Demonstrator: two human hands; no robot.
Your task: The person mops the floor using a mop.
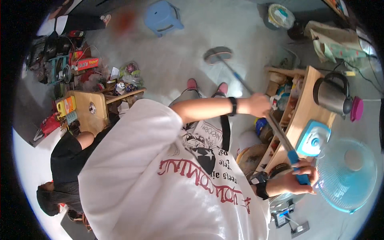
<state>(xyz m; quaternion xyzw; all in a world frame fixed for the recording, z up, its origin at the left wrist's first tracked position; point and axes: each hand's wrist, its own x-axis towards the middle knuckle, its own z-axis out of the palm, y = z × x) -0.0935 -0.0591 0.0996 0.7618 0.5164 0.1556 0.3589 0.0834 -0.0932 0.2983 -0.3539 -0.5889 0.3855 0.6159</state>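
I hold a long-handled mop (pixel 245 83) slantwise in front of me, its dark oval head (pixel 218 55) flat on the grey floor beyond my feet. My left hand (pixel 258 105), with a black band at the wrist, reaches across my body and is closed round the middle of the pole. At the pole's upper end, my right hand (pixel 302 178) grips the blue handle, a dark watch on its wrist. The mop head looks slightly blurred. My pink shoes (pixel 207 87) stand apart behind it.
A blue plastic stool (pixel 163 18) stands ahead. To the right, a wooden shelf (pixel 306 92) bears a metal kettle (pixel 332 95), near a blue fan (pixel 346 176). A lined bin (pixel 280 17) is far right. At left are a wooden cabinet (pixel 89 107), clutter and a person in black (pixel 66 166).
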